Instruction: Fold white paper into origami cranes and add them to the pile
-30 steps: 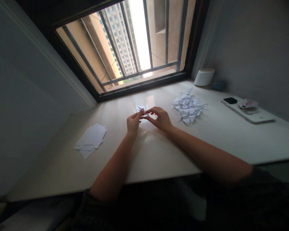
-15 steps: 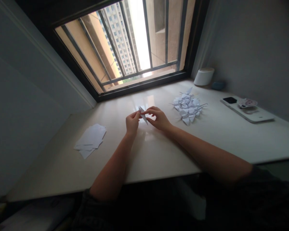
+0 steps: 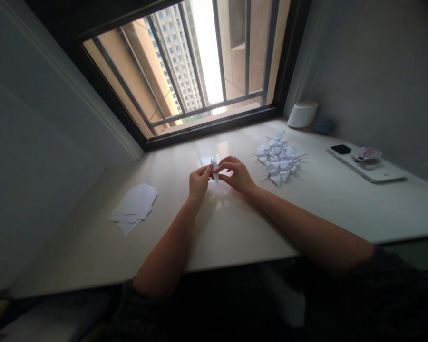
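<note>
A small folded white paper piece (image 3: pixel 214 170) is pinched between both hands just above the pale table (image 3: pixel 235 228). My left hand (image 3: pixel 199 182) grips its left side with closed fingers. My right hand (image 3: pixel 238 174) pinches its right side, fingers curled. A heap of several finished folded paper figures (image 3: pixel 278 157) lies on the table a short way right of my right hand. A loose stack of flat white paper sheets (image 3: pixel 133 207) lies to the left of my left arm.
A white phone (image 3: pixel 369 166) with a small round item on it lies at the far right. A white cylinder (image 3: pixel 302 114) and a small blue object (image 3: pixel 323 127) stand in the back right corner. A barred window (image 3: pixel 199 66) runs behind the table.
The paper piece has turned from lying flat and slanted between the fingers to standing more upright. Both hands stayed in nearly the same place, drawn slightly closer together.
</note>
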`<state>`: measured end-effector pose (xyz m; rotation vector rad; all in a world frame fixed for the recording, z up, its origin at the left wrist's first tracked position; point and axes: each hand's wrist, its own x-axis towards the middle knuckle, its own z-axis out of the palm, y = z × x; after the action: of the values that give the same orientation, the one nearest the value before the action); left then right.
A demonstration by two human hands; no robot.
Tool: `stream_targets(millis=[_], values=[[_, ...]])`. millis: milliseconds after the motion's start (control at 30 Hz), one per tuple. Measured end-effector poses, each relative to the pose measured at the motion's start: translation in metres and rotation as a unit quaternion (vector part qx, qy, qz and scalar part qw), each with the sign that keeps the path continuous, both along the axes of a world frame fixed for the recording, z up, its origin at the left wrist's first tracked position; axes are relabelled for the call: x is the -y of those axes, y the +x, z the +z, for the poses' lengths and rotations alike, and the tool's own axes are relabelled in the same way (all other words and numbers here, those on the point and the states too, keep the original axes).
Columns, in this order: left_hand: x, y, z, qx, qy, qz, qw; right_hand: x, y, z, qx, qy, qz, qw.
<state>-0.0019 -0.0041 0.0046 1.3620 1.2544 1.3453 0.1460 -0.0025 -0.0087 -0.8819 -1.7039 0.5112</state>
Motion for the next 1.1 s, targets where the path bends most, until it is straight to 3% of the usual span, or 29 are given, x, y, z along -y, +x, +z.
stream_targets(millis=[433, 600, 1100], values=[[0.0019, 0.0014, 0.0014, -0.006, 0.007, 0.009, 1.0, -0.0018, -0.0035, 0.0023, -0.109, -0.103, 0.043, 0.988], [0.0007, 0.0007, 0.0007, -0.006, 0.009, 0.011, 1.0, -0.002, -0.0032, 0.0023, -0.104, -0.097, 0.059, 0.988], [0.0007, 0.0036, -0.0017, -0.014, 0.031, -0.001, 0.999, -0.0023, -0.0014, 0.0043, -0.072, -0.084, 0.015, 0.994]])
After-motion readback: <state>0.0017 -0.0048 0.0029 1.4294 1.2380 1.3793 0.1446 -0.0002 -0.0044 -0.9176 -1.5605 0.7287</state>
